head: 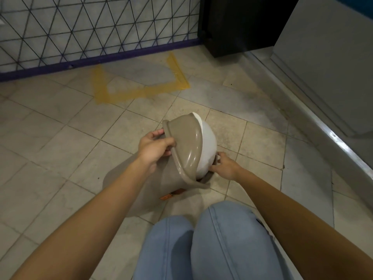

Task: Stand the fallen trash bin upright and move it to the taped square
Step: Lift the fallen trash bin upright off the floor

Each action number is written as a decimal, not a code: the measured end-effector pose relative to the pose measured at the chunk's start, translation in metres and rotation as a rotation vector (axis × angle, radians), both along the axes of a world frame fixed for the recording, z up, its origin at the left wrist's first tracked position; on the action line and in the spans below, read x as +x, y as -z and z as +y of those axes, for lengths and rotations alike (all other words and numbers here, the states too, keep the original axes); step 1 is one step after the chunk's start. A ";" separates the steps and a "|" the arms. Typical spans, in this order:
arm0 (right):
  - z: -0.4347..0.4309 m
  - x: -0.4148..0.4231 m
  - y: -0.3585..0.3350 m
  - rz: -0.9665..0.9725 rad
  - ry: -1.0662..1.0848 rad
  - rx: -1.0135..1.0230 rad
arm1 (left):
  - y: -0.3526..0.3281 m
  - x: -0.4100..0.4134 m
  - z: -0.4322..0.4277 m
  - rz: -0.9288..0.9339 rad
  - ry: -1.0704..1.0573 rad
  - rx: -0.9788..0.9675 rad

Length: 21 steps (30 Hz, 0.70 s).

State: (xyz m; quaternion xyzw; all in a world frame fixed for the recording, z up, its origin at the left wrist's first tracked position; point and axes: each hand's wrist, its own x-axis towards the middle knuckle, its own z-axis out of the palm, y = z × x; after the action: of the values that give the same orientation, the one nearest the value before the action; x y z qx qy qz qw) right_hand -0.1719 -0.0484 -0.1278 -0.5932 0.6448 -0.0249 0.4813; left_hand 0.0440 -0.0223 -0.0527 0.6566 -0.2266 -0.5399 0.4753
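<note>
A: Here, the bin (141, 190) lies on its side on the tiled floor (60, 142), directly ahead of my knees (201, 239). Its long axis runs from lower left, the base end, up to upper right, where the lid (185, 146) and the white liner (207, 146) face away from me.

B: And the hands?

A: My left hand (155, 148) is clenched on the lid's rim, thumb on top, fingers tucked beneath. My right hand (224, 165) touches the low edge of the mouth near the liner, fingers half curled; I cannot tell whether it truly grips or only steadies.

B: Which hand is nearer the work?

A: Both sit at the mouth end, left high, right low. The base, well behind my left forearm, has no hand on it.

B: Where is the target?

A: The square (141, 81) of yellow tape lies beyond the bin and somewhat left, against the mesh fence (80, 27). It stands well apart from the bin.

B: So the coming move turns on what?

A: In my judgement, on raising the mouth end about the base, since the axis points roughly toward the square's right side. Carrying it forward and left would follow.
</note>
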 end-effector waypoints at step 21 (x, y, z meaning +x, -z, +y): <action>0.009 -0.001 -0.025 -0.352 0.227 0.328 | -0.016 0.021 0.009 0.086 -0.069 -0.031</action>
State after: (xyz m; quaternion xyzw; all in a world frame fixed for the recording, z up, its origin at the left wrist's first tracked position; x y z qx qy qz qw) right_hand -0.1732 -0.0399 -0.1026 -0.4178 0.6091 -0.0768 0.6697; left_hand 0.0651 -0.0130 -0.0367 0.6330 -0.1915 -0.5474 0.5129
